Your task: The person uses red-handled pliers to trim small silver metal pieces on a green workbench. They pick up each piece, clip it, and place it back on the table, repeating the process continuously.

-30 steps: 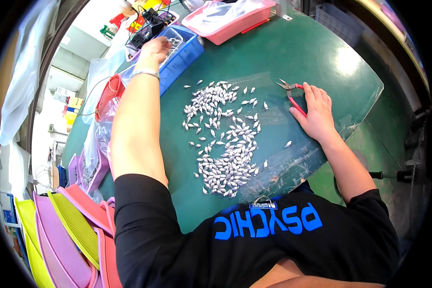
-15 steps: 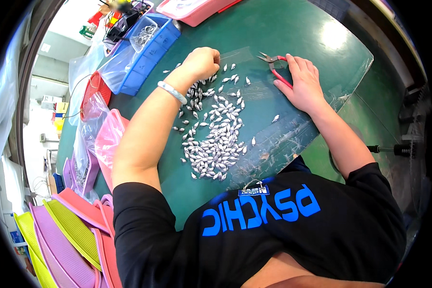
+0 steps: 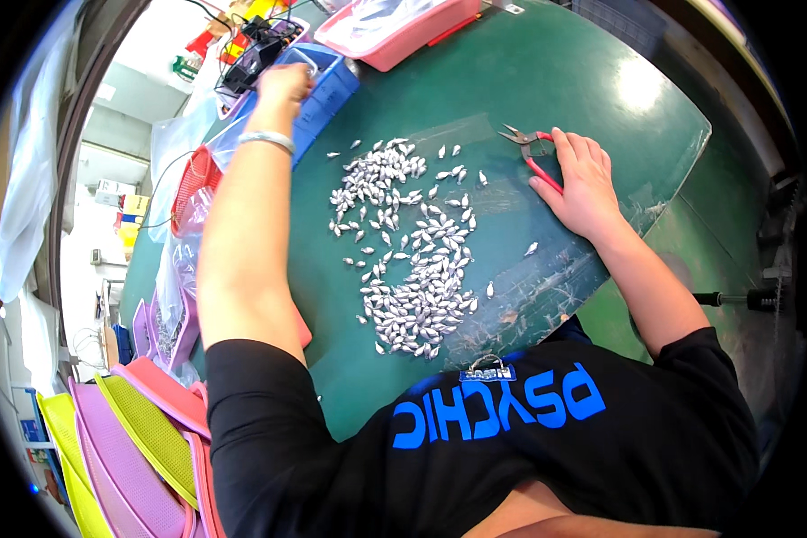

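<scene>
My left hand (image 3: 284, 86), with a pale bangle on the wrist, is over the blue bin (image 3: 332, 97), beside the clear small box (image 3: 298, 59) inside it. Its fingers are curled in and whatever they hold is hidden. My right hand (image 3: 585, 182) rests on the table's right part, wrapped round the red handles of cutting pliers (image 3: 542, 158). The pliers' jaws are parted and point left, with nothing between them. Between my arms lies a spread of small silver teardrop-shaped metal pieces (image 3: 421, 305), which look like fishing sinkers, with a denser cluster at its far end.
The green table (image 3: 475, 72) has a worn near edge. A pink tray (image 3: 394, 45) with plastic bags stands at the back. Left of my arm are a red basket (image 3: 191, 188) and a purple tray (image 3: 184, 334). Stacked coloured sieve baskets (image 3: 143, 439) stand at lower left. Black cables (image 3: 258, 45) lie behind the bin.
My left hand has left the far end of the metal pieces and moved up and left to the blue bin. The right hand keeps its grip on the pliers. The view has shifted slightly.
</scene>
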Motion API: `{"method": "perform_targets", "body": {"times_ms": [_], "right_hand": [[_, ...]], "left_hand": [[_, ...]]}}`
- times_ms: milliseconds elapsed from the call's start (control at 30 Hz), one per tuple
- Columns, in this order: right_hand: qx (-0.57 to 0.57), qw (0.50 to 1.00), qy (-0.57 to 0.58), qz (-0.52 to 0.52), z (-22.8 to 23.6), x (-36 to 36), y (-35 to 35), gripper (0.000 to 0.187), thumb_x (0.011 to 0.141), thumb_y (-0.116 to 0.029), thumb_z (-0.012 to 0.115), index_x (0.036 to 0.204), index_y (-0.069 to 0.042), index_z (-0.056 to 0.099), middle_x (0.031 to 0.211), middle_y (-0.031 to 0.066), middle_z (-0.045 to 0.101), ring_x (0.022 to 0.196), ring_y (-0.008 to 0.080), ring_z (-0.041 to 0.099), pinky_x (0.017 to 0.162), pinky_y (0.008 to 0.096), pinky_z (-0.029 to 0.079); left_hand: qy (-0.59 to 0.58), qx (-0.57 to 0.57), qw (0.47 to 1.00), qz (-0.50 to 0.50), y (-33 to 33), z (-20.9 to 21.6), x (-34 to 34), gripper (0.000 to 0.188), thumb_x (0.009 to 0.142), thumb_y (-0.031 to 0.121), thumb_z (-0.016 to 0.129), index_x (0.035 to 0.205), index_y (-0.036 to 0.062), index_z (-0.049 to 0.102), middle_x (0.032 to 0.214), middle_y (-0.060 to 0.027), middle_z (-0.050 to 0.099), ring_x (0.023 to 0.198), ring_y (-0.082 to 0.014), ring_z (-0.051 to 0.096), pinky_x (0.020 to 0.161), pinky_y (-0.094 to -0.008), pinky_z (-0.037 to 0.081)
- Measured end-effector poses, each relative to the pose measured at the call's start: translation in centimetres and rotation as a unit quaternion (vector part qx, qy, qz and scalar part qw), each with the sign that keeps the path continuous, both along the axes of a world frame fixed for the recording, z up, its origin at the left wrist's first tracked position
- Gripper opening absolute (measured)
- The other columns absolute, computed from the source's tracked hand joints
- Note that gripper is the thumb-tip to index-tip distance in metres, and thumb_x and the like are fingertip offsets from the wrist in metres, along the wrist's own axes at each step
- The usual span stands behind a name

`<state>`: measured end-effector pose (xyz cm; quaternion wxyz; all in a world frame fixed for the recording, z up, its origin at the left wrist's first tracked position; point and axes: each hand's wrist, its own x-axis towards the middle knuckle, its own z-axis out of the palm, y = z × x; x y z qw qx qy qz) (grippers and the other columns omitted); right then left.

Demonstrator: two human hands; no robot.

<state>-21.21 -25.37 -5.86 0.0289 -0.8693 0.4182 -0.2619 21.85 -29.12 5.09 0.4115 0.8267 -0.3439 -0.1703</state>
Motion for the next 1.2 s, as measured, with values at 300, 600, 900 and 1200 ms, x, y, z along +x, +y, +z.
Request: {"method": "perform_targets", "body": {"times_ms": [300, 600, 900, 1200], "right_hand": [[0.006, 1.000, 0.009, 0.003, 0.1, -0.1, 0.0, 0.068, 0.080, -0.034, 0.067, 0.130, 0.005, 0.043, 0.122, 0.0160, 0.050, 0.117, 0.0315, 0.044, 0.100, 0.0422, 0.032], [0.037, 0.999, 0.016, 0.005, 0.1, 0.0, -0.1, 0.068, 0.080, -0.032, 0.067, 0.132, 0.003, 0.041, 0.128, 0.0168, 0.047, 0.121, 0.0321, 0.042, 0.103, 0.0432, 0.031], [0.011, 1.000, 0.002, 0.009, 0.3, 0.0, 0.1, 0.068, 0.079, -0.032, 0.068, 0.130, 0.005, 0.043, 0.122, 0.0161, 0.050, 0.116, 0.0314, 0.044, 0.101, 0.0425, 0.032], [0.016, 1.000, 0.003, 0.008, 0.4, 0.1, 0.1, 0.071, 0.078, -0.032, 0.070, 0.130, 0.005, 0.041, 0.124, 0.0175, 0.049, 0.119, 0.0318, 0.043, 0.101, 0.0426, 0.031]], "left_hand": [[-0.247, 0.054, 0.954, -0.160, 1.5, -2.2, -5.5, 0.029, 0.083, 0.020, 0.064, 0.108, 0.0049, 0.068, 0.095, -0.0089, 0.069, 0.084, -0.0155, 0.062, 0.076, -0.0279, 0.049], [-0.235, 0.204, 0.844, -0.437, 3.6, -6.1, -17.0, 0.019, 0.077, 0.016, 0.069, 0.088, 0.0012, 0.066, 0.082, -0.0093, 0.067, 0.076, -0.0195, 0.063, 0.071, -0.0308, 0.050], [-0.145, 0.170, 0.894, -0.387, 3.1, -5.3, -14.4, 0.015, 0.077, 0.014, 0.064, 0.083, 0.0000, 0.064, 0.076, -0.0068, 0.064, 0.072, -0.0158, 0.059, 0.067, -0.0292, 0.048], [-0.186, -0.005, 0.982, 0.021, -0.6, -0.9, 2.7, 0.023, 0.076, 0.013, 0.066, 0.095, -0.0014, 0.067, 0.077, -0.0058, 0.065, 0.066, -0.0141, 0.060, 0.062, -0.0267, 0.048]]}}
